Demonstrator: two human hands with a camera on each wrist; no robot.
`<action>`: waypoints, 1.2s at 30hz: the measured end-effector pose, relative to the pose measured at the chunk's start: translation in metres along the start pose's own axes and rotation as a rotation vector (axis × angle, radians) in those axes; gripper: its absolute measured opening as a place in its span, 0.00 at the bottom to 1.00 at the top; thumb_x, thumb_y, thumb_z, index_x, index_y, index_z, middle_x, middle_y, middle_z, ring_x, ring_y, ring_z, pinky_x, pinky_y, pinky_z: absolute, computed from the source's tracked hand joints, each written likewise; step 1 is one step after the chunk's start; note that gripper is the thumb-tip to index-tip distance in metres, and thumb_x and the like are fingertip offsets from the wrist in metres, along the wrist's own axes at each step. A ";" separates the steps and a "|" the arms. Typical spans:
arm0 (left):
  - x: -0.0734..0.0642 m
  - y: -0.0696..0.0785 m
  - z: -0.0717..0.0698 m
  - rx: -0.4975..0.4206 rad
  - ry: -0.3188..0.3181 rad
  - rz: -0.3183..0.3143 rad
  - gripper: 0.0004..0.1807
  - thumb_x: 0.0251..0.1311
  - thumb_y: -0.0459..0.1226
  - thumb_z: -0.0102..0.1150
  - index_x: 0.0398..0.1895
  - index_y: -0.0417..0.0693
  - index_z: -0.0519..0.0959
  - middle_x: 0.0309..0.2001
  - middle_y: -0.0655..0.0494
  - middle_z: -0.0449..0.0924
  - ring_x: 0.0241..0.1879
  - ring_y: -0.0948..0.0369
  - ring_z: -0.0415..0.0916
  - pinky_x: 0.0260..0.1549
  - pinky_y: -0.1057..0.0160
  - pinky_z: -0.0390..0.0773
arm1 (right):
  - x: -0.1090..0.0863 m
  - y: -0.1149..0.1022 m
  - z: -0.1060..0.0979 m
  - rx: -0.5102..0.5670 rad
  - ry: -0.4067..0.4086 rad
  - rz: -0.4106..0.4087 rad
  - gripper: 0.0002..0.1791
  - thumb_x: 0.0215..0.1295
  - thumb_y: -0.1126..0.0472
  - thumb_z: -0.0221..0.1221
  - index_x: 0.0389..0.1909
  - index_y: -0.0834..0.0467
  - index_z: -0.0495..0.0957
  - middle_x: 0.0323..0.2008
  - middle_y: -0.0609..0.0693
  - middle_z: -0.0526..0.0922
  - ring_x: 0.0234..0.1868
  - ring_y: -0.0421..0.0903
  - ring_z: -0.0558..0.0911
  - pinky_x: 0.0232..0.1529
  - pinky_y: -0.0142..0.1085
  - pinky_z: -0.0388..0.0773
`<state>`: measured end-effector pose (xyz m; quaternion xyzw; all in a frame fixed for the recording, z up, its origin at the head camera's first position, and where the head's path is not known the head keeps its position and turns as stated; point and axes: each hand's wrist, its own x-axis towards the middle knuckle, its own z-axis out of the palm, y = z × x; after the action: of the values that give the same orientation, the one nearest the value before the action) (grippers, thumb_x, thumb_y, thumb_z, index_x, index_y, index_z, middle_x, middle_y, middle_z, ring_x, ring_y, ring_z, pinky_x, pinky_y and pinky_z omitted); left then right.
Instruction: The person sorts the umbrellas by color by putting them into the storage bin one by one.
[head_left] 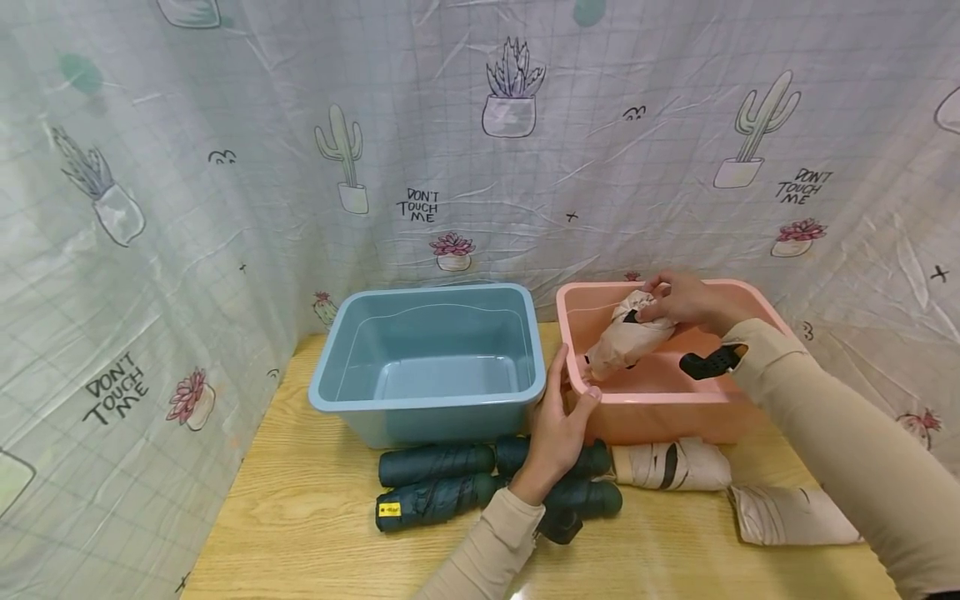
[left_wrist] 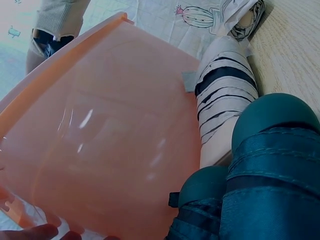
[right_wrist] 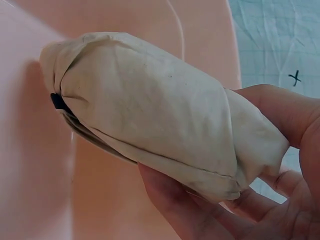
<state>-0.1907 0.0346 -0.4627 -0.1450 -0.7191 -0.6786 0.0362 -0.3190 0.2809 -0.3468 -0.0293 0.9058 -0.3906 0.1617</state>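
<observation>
My right hand holds a folded beige umbrella inside the pink plastic bin, tilted with its lower end toward the bin's near left. In the right wrist view, thumb and fingers grip one end of this umbrella, and a dark strap piece shows at its other end. My left hand holds the bin's near left corner, thumb at the front rim and fingers along the left side. Only its fingertips show low in the left wrist view, by the bin's wall.
Left of the pink bin stands a blue bin with nothing in it. In front lie several folded dark green umbrellas, partly behind the left forearm. Two folded beige umbrellas lie to the right. A patterned curtain hangs behind.
</observation>
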 end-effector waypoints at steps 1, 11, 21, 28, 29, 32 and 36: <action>0.000 0.000 0.000 0.002 -0.001 -0.001 0.41 0.69 0.52 0.56 0.81 0.75 0.50 0.73 0.61 0.68 0.69 0.58 0.70 0.71 0.43 0.68 | 0.001 0.000 0.002 -0.005 -0.006 0.000 0.31 0.68 0.58 0.64 0.64 0.67 0.62 0.59 0.68 0.66 0.42 0.53 0.81 0.39 0.41 0.86; 0.000 -0.001 0.001 0.003 -0.006 0.003 0.41 0.69 0.52 0.55 0.82 0.73 0.50 0.76 0.61 0.64 0.71 0.54 0.68 0.71 0.41 0.66 | 0.011 0.006 0.012 0.063 -0.068 0.014 0.28 0.69 0.60 0.64 0.59 0.68 0.61 0.54 0.63 0.66 0.41 0.50 0.78 0.39 0.40 0.83; -0.001 -0.001 0.001 0.019 -0.002 0.015 0.41 0.69 0.52 0.55 0.82 0.72 0.49 0.77 0.61 0.61 0.71 0.53 0.68 0.70 0.39 0.67 | 0.008 0.009 0.015 0.043 -0.093 0.040 0.27 0.71 0.59 0.61 0.60 0.68 0.60 0.53 0.62 0.68 0.44 0.51 0.78 0.43 0.41 0.83; -0.002 0.003 0.001 0.047 0.002 -0.002 0.40 0.69 0.53 0.53 0.82 0.75 0.48 0.80 0.68 0.53 0.76 0.63 0.60 0.75 0.46 0.62 | 0.006 0.011 0.013 0.043 -0.089 0.068 0.13 0.71 0.60 0.61 0.36 0.64 0.69 0.30 0.49 0.73 0.33 0.45 0.77 0.39 0.41 0.82; -0.003 0.003 0.001 0.057 0.003 -0.002 0.40 0.70 0.54 0.52 0.82 0.75 0.48 0.80 0.69 0.52 0.77 0.64 0.59 0.75 0.46 0.60 | 0.006 0.012 0.013 0.043 -0.090 0.071 0.12 0.71 0.60 0.61 0.35 0.64 0.70 0.28 0.47 0.73 0.32 0.45 0.77 0.38 0.41 0.82; -0.003 0.004 0.001 0.080 0.005 0.005 0.39 0.70 0.54 0.51 0.81 0.78 0.49 0.81 0.71 0.51 0.78 0.64 0.55 0.77 0.46 0.58 | 0.006 0.017 0.010 0.040 -0.105 0.085 0.15 0.71 0.60 0.60 0.47 0.68 0.72 0.28 0.47 0.70 0.32 0.45 0.77 0.39 0.40 0.81; -0.002 0.004 0.001 0.094 0.006 0.010 0.37 0.71 0.54 0.51 0.79 0.82 0.51 0.80 0.70 0.54 0.78 0.64 0.57 0.76 0.46 0.59 | 0.005 0.021 0.007 0.058 -0.089 0.082 0.15 0.70 0.63 0.61 0.49 0.68 0.72 0.24 0.47 0.66 0.29 0.47 0.74 0.35 0.40 0.78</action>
<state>-0.1874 0.0355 -0.4597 -0.1448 -0.7493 -0.6444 0.0483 -0.3198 0.2895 -0.3676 -0.0049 0.8864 -0.4079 0.2186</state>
